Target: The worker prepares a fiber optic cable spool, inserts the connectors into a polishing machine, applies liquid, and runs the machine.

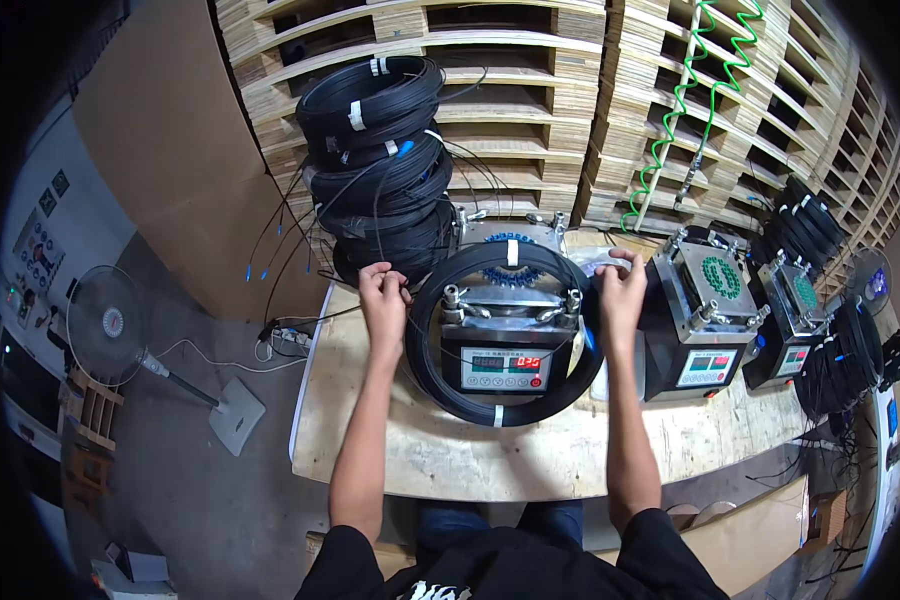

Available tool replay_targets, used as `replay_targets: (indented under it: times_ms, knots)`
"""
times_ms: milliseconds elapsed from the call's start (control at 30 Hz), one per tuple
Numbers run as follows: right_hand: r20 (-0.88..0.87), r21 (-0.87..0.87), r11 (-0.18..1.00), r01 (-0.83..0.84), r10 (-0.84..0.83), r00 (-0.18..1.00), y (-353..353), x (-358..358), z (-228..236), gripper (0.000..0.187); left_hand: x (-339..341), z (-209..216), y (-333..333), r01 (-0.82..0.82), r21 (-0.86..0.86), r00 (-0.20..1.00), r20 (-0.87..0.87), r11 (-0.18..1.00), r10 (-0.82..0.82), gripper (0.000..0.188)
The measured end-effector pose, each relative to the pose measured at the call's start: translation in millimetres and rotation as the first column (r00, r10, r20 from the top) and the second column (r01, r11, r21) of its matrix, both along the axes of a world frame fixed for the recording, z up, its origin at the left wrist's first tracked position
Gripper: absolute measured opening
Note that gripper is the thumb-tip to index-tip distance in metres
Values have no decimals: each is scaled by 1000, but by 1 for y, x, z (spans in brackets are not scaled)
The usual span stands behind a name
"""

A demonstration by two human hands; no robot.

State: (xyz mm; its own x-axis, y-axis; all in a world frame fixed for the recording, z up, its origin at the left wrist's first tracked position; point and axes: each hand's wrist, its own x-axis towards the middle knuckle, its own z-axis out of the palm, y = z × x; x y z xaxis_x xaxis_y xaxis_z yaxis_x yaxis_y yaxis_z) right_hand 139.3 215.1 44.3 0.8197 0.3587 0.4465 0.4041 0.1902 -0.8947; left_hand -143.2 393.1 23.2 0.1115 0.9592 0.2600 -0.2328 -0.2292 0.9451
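A coil of black cable [433,376] with white bands rests in front of a polishing-type machine [505,338], ringing its lit control panel. My left hand [383,300] is at the coil's upper left, its fingers curled together beside thin black strands. Beyond the coil's upper right, my right hand [622,290] has its thumb and fingers bent in a pinch. What either hand pinches is too small to tell. A blue connector tip [588,340] shows on the coil's right side. Behind the coil, the machine's metal clamp plate carries a ring of blue fittings [512,262].
A tall stack of black cable coils [385,165] stands behind my left hand, loose ends hanging. Two similar machines [705,310] [792,310] with green fittings stand to the right on the wooden table [450,455]. Pallets [530,120] rise behind; a fan [112,322] stands left.
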Motion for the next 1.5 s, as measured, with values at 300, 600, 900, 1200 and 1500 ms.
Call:
replay_targets:
  times_ms: [300, 600, 900, 1200, 1500]
  knots:
    - [78, 181, 937, 298, -316, 946, -13, -45, 19, 12, 0, 2, -39, -186, 154, 949, -227, 970, 218, 21]
    - [-282, -405, 488, -774, 738, 613, -116, -189, -33, 31, -26, 42, -47, 115, -179, 993, 6, 977, -115, 20]
    - [-740, -192, 620, -760, 417, 527, -136, -180, -125, 45, -17, 17, -71, 167, -248, 965, 238, 954, -107, 24]
    - [-820, 288, 944, 162, 156, 551, -186, -118, -142, 33, -20, 10, -88, 77, -128, 988, 141, 989, -59, 26]
    - [-449, 322, 939, 122, 38, 893, -180, -96, 5, 34, -45, 30, -42, 61, -167, 980, 196, 984, -28, 56]
